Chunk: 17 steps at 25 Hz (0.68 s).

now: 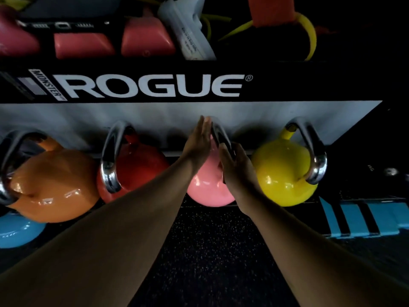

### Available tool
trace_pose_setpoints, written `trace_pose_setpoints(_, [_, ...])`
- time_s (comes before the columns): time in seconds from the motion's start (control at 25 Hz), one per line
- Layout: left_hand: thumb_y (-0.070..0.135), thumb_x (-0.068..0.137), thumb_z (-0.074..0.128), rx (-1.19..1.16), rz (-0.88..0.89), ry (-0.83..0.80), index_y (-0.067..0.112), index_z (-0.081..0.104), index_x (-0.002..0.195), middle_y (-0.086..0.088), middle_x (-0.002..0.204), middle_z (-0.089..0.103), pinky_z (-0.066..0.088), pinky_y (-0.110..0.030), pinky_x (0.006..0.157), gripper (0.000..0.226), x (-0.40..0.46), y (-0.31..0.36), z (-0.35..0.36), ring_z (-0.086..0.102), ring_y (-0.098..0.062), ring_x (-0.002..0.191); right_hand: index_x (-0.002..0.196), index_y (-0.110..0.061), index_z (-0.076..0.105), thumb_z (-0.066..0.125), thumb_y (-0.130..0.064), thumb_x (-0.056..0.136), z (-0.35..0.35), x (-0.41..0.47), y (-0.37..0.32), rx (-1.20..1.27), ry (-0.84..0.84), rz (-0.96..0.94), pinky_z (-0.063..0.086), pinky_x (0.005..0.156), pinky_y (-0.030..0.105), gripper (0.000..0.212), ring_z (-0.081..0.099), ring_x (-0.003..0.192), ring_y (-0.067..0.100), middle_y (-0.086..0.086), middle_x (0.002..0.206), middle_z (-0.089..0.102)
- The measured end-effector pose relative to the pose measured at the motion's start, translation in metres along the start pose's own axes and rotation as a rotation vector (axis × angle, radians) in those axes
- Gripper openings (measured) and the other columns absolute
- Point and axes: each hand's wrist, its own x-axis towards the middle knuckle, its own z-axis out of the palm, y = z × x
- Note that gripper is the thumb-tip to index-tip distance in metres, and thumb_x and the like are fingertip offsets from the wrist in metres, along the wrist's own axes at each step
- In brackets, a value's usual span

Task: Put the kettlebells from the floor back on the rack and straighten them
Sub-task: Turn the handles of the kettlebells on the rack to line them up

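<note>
Below the black rack beam [155,85] lettered ROGUE, four kettlebells sit in a row on the rack shelf [155,116], and both bare hands meet at the pink kettlebell [209,191]. Its steel handle [218,135] rises between the two hands. The left hand [198,142] is flat and open, fingers straight and together, pressed against the left side of that handle. The right hand [234,167] lies over the handle's right side with fingers curled loosely on the steel; whether it truly grips cannot be told, as the handle hides the fingertips.

Just left of the pink kettlebell stands the red kettlebell [141,167], its handle turned edge-on toward the camera. Farther left is the orange kettlebell [55,187], tilted, with a blue kettlebell [17,231] showing beneath it. Just right of the pink kettlebell sits the yellow kettlebell [283,171], its handle swung to the right side. Above the beam, pink weights [84,45] and a yellow band [307,32] lie on the upper shelf. Dark speckled floor [210,251] shows between the forearms, below the pink kettlebell.
</note>
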Motion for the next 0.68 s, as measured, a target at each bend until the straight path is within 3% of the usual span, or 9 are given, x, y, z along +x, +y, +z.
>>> trace_pose_setpoints(0.08, [0.04,0.103,0.027,-0.01,0.067,0.017,0.018,0.026,0.152,-0.001,0.158,0.029,0.019,-0.013,0.108,0.054,-0.003,-0.003,0.01,0.026,-0.013,0.145,0.118,-0.013,0.059,0.045,-0.036,0.101,-0.006,0.002,-0.002,0.185,-0.058,0.03,0.048,0.062,0.021,0.031,0.061,0.071,0.005,0.007,0.085,0.066])
trace_pose_setpoints(0.2, [0.044,0.102,0.028,-0.163,0.049,-0.022,0.025,0.02,0.153,0.003,0.16,0.023,0.02,-0.025,0.114,0.055,-0.004,-0.005,0.012,0.022,-0.011,0.145,0.143,-0.021,0.046,0.033,-0.036,0.105,-0.005,0.006,-0.004,0.317,-0.148,0.085,0.053,0.079,0.013,0.043,0.057,0.117,0.011,0.0,0.132,0.06])
trace_pose_setpoints(0.32, [0.042,0.102,0.026,-0.179,0.028,-0.034,0.023,0.018,0.153,0.003,0.16,0.022,0.021,-0.016,0.105,0.055,0.001,-0.005,0.01,0.021,-0.01,0.145,0.147,-0.024,0.042,0.033,-0.036,0.105,-0.001,0.002,-0.006,0.399,-0.12,0.109,0.051,0.071,0.004,0.044,0.054,0.125,0.015,0.001,0.144,0.054])
trace_pose_setpoints(0.44, [0.038,0.104,0.024,-0.166,0.029,-0.067,0.022,0.019,0.153,0.003,0.159,0.022,0.025,-0.009,0.1,0.052,0.005,-0.003,0.004,0.02,-0.011,0.146,0.144,-0.025,0.046,0.038,-0.035,0.104,0.011,0.001,-0.01,0.5,-0.074,0.13,0.053,0.079,0.01,0.043,0.055,0.127,0.017,0.001,0.142,0.056])
trace_pose_setpoints(0.56, [0.034,0.104,0.026,-0.128,0.043,-0.079,0.018,0.025,0.152,0.0,0.159,0.026,0.02,-0.015,0.11,0.05,0.01,0.0,-0.006,0.022,-0.012,0.146,0.141,-0.03,0.05,0.044,-0.036,0.102,0.027,-0.004,-0.013,0.605,-0.036,0.139,0.051,0.099,0.028,0.04,0.056,0.127,0.013,-0.005,0.14,0.058])
trace_pose_setpoints(0.68, [0.033,0.105,0.023,-0.049,0.048,-0.058,0.018,0.024,0.152,-0.001,0.16,0.025,0.02,-0.006,0.098,0.049,0.009,0.003,-0.015,0.021,-0.013,0.146,0.139,-0.028,0.053,0.048,-0.035,0.1,0.032,0.001,-0.014,0.646,-0.077,0.158,0.054,0.095,0.032,0.04,0.062,0.118,0.015,-0.002,0.134,0.064])
